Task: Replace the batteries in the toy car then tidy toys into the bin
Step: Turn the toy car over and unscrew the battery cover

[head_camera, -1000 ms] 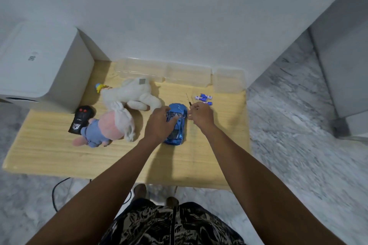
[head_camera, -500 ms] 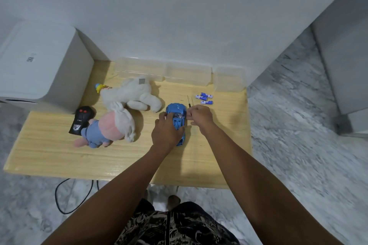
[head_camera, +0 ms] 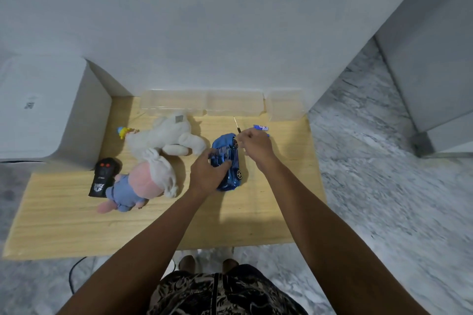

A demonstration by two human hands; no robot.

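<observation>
Black plastic first: a remote control (head_camera: 102,176) lies at the left of the desk (head_camera: 64,222), partly tucked under a pink and blue soft toy (head_camera: 135,184), with a white soft toy (head_camera: 163,135) just behind it. They sit clear of the working spot, probably waiting for the bin, which I judge to be one of the clear plastic boxes (head_camera: 202,103) lined up along the wall.

Near the middle, the left hand (head_camera: 208,174) is wrapped over the roof of the blue toy car (head_camera: 229,161), thumb and fingers closed on its sides. The car is tipped onto its side so its wheels face right, likely to bring the underside and battery cover within reach. Its long axis runs away from the person, slightly left of straight, but which end is the nose is unclear.

The right hand (head_camera: 252,147) is curled at the car's far end, touching or nearly touching it; whether it pinches the thin screwdriver (head_camera: 236,124) poking out beyond the knuckles I cannot tell. Just right of that lie the fresh batteries (head_camera: 260,127), blue and white, kept close for the swap.
</observation>
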